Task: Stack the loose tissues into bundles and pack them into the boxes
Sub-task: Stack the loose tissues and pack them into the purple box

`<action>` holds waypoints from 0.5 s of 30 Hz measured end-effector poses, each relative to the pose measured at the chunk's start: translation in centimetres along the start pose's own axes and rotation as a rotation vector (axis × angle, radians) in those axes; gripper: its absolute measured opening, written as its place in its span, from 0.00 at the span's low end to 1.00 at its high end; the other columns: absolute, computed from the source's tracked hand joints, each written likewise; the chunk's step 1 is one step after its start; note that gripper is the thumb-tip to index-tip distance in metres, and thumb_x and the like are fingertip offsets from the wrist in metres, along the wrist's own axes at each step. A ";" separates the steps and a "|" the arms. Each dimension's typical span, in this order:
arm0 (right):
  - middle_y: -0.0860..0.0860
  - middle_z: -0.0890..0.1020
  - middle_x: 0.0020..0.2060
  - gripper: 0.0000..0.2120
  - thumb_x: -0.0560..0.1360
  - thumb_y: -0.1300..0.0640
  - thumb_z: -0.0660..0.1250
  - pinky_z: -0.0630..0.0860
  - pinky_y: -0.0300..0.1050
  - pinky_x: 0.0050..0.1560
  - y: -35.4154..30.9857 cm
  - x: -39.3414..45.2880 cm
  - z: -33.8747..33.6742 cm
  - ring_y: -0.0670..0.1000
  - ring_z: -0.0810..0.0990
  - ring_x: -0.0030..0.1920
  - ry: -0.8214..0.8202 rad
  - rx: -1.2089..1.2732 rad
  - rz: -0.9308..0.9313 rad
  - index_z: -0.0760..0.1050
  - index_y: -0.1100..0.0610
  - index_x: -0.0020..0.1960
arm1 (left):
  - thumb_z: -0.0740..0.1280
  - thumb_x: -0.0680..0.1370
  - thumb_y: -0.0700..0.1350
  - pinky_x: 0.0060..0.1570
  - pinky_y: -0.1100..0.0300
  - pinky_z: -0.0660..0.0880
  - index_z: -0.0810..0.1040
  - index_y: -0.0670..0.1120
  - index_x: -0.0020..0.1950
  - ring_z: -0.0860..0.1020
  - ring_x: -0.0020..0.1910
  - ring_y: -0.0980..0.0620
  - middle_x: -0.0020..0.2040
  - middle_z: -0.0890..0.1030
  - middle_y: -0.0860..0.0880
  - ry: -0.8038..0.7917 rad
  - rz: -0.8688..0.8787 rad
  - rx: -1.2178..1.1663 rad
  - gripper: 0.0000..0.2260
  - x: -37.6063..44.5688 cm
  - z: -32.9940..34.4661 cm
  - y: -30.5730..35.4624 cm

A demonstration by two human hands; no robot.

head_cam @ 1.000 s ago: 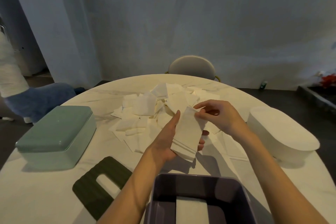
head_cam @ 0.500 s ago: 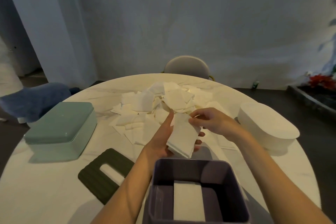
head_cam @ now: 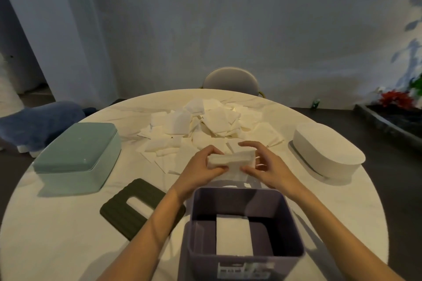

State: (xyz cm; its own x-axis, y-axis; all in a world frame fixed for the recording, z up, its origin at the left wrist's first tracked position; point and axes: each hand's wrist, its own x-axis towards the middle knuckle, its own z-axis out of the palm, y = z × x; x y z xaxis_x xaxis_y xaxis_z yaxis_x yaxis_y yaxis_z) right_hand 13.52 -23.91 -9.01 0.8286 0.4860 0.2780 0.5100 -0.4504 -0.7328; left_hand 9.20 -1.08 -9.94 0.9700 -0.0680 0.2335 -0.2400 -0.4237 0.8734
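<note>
A small tissue bundle (head_cam: 230, 162) was held at frame centre, just above the far rim of the purple box (head_cam: 292, 223). It was gripped at its left end by the left hand (head_cam: 201, 166) and pinched at its right end by the right hand (head_cam: 262, 164), fingers curled around it. It was judged light, soft and easily splayed, best taken by both short ends and kept squeezed. One folded stack (head_cam: 233, 235) was seen inside the box. Loose tissues (head_cam: 205, 125) were piled behind, upper centre of the table (head_cam: 57, 235). A teal box (head_cam: 75, 148) lay left, a white box (head_cam: 326, 150) right, a dark slotted lid (head_cam: 130, 210) lower left.
</note>
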 end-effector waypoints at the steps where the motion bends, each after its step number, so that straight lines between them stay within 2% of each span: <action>1: 0.37 0.75 0.66 0.28 0.75 0.45 0.73 0.78 0.35 0.58 0.3 -0.2 0.6 0.43 0.78 0.61 -0.006 -0.001 -0.047 0.67 0.39 0.73 | 0.76 0.76 0.42 0.49 0.75 0.71 0.77 0.53 0.51 0.78 0.51 0.58 0.51 0.81 0.56 0.019 0.021 0.027 0.11 -0.1 0.3 -0.6; 3: 0.43 0.71 0.72 0.33 0.75 0.47 0.73 0.70 0.31 0.66 0.5 0.0 1.6 0.41 0.72 0.67 -0.022 -0.029 -0.130 0.62 0.43 0.76 | 0.77 0.75 0.42 0.51 0.77 0.70 0.77 0.54 0.53 0.78 0.53 0.58 0.52 0.80 0.58 0.042 0.010 0.021 0.13 -0.4 0.8 -1.2; 5: 0.51 0.71 0.71 0.34 0.77 0.54 0.73 0.65 0.25 0.66 0.4 0.2 2.2 0.42 0.70 0.66 -0.060 -0.066 -0.158 0.61 0.48 0.78 | 0.76 0.76 0.49 0.52 0.76 0.72 0.78 0.54 0.55 0.78 0.54 0.61 0.53 0.80 0.62 0.102 -0.047 -0.075 0.11 -0.9 1.4 -1.0; 8: 0.51 0.70 0.67 0.30 0.78 0.47 0.69 0.68 0.31 0.67 0.7 -0.3 2.9 0.47 0.71 0.64 -0.070 -0.132 -0.120 0.62 0.42 0.78 | 0.70 0.79 0.56 0.49 0.71 0.74 0.80 0.52 0.54 0.79 0.52 0.59 0.50 0.81 0.60 0.255 -0.179 -0.215 0.09 -0.9 2.1 -0.2; 10: 0.49 0.70 0.69 0.29 0.77 0.47 0.72 0.67 0.27 0.66 1.2 -0.7 3.5 0.43 0.70 0.65 0.010 -0.099 -0.108 0.66 0.43 0.75 | 0.67 0.81 0.56 0.54 0.63 0.76 0.80 0.50 0.52 0.79 0.51 0.55 0.49 0.82 0.56 0.332 -0.239 -0.267 0.11 -0.7 2.4 0.1; 12: 0.46 0.73 0.68 0.29 0.75 0.48 0.75 0.70 0.30 0.65 1.3 -0.7 3.7 0.39 0.71 0.65 0.088 -0.007 -0.081 0.68 0.43 0.72 | 0.66 0.82 0.55 0.58 0.54 0.77 0.79 0.49 0.52 0.79 0.52 0.52 0.49 0.81 0.54 0.374 -0.283 -0.294 0.10 -0.5 2.8 0.2; 15: 0.46 0.75 0.64 0.40 0.67 0.46 0.77 0.77 0.36 0.61 1.1 -0.3 3.9 0.41 0.76 0.63 0.068 0.253 -0.013 0.64 0.51 0.74 | 0.65 0.84 0.51 0.59 0.52 0.77 0.78 0.48 0.53 0.78 0.53 0.51 0.49 0.80 0.56 0.403 -0.293 -0.271 0.07 -0.1 3.3 0.3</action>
State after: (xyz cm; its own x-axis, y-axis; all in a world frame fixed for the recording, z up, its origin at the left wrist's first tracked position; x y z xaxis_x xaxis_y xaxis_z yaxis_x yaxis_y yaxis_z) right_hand 12.89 -21.66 -12.28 0.8404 0.4352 0.3229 0.4536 -0.2390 -0.8585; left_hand 9.19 -4.15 -11.09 0.9187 0.3899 0.0633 -0.0162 -0.1228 0.9923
